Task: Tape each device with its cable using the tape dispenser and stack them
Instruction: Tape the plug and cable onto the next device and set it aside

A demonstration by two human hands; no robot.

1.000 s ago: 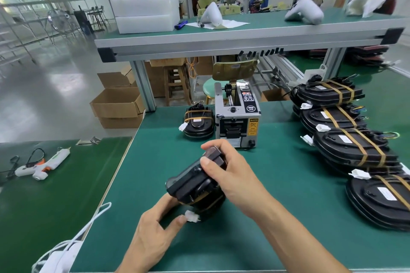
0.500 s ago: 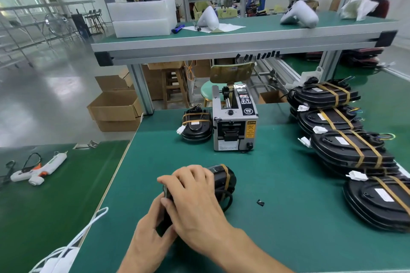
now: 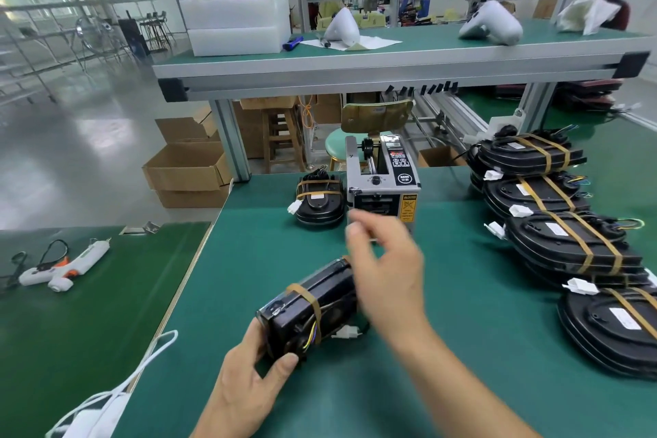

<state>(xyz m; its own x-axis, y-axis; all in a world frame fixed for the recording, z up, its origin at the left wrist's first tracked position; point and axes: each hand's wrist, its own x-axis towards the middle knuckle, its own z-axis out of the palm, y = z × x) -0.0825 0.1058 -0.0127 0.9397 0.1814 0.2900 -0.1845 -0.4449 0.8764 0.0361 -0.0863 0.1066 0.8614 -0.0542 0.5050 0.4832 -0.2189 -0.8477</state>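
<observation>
Since half a second ago our right hand [image 3: 385,270] has lifted off the device [image 3: 313,309] and now reaches up-frame toward the tape dispenser [image 3: 383,185], while the device has tipped onto its edge. Going left to right: at lower centre our left hand [image 3: 249,377] grips the near end of the device, thumb and fingers curled round it, propping it on the green worktop [image 3: 444,348]. One tan tape band [image 3: 305,299] already crosses the device and its cable [image 3: 313,329]; the white connector [image 3: 346,332] hangs loose beside it. Our right hand, blurred, sits just below the dispenser's mouth with fingers partly curled; whether it pinches a strip we cannot tell. At right, taped devices lie in overlapping stacks [image 3: 569,242].

We judge the risks thus: a strip pulled askew could fold on itself, the one-handed grip could let the tilted device roll, and the loose connector could escape the second band.
</observation>
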